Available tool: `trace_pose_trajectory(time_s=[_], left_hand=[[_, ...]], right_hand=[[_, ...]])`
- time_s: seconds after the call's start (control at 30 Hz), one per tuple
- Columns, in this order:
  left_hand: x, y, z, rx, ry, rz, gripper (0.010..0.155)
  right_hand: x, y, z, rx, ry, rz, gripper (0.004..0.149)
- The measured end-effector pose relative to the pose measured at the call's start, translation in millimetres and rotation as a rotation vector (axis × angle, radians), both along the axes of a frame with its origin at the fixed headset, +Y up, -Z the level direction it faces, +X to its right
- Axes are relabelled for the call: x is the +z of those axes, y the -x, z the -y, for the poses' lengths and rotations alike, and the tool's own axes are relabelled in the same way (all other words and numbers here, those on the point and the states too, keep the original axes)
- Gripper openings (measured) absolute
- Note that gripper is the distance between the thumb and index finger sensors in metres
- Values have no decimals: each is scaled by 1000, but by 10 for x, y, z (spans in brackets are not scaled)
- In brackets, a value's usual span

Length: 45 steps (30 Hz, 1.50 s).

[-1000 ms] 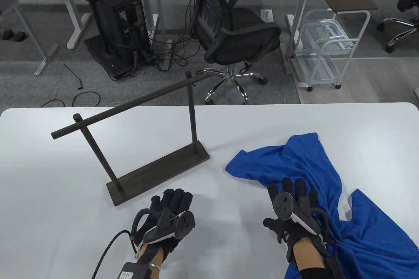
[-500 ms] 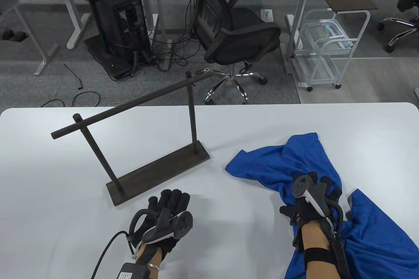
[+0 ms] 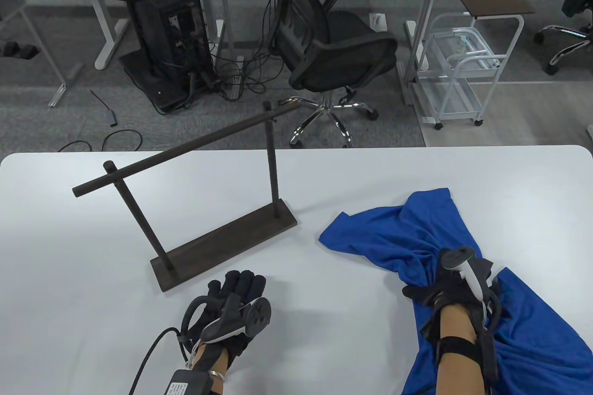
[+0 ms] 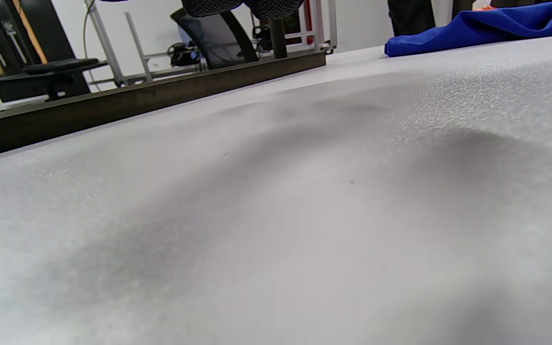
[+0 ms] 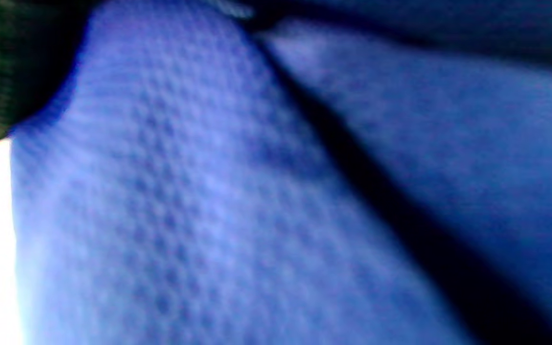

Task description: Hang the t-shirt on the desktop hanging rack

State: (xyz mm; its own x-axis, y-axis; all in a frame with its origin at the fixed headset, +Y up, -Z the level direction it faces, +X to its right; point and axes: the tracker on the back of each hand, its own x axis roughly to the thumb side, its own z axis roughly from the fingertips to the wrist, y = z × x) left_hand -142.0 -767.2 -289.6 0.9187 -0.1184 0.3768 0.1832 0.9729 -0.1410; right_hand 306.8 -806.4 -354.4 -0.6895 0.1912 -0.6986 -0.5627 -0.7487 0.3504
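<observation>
A blue t-shirt (image 3: 417, 233) lies crumpled on the right of the white table (image 3: 69, 284). My right hand (image 3: 451, 281) grips a bunched part of it near its middle; the right wrist view is filled with blurred blue fabric (image 5: 209, 215). A dark wooden hanging rack (image 3: 185, 191) with a slanted top bar stands at centre left. My left hand (image 3: 236, 291) rests flat on the table in front of the rack's base, holding nothing. In the left wrist view the rack base (image 4: 151, 93) and the shirt (image 4: 487, 24) show beyond bare tabletop.
Beyond the table's far edge stand a black office chair (image 3: 333, 43), a computer cart (image 3: 157, 24) with cables, and a white trolley (image 3: 463, 71). A cable (image 3: 148, 358) runs from my left wrist over the table's front.
My right hand moved right onto the shirt and closed around the fabric, bunching it. My left hand stayed almost still.
</observation>
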Motion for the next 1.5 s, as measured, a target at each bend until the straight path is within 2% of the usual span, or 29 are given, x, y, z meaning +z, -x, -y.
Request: trace_pose_trajectory(time_s=[0.1,0.37,0.5,0.7,0.83,1.23,1.37,1.5], left_hand=[[0,-2,7,3,0,-1,82],[23,-31,-14,18,0,8,82],[33,-51,-17,13,-1,16,81],[29,-54,-11,18,-5,17,81],[29,-55,-8,17,-3,15,81],[58,-100,-71,80,-11,36,81],[69,-131,-92,145,31,43,81],[73,-172,-120,237,65,49,81]], right_hand=[[-13,48,-92,90,-53,-12,111],[-32,312,-221,147,-169,-141,93],[-39,508,-281,182,-282,-238,79],[-64,738,-285,264,-276,-362,69],[-59,834,-293,295,-291,-419,67],[24,803,-565,-346,-523,-282,62],[84,811,-700,-489,-608,-177,62],[119,869,-855,-625,-681,-143,62]])
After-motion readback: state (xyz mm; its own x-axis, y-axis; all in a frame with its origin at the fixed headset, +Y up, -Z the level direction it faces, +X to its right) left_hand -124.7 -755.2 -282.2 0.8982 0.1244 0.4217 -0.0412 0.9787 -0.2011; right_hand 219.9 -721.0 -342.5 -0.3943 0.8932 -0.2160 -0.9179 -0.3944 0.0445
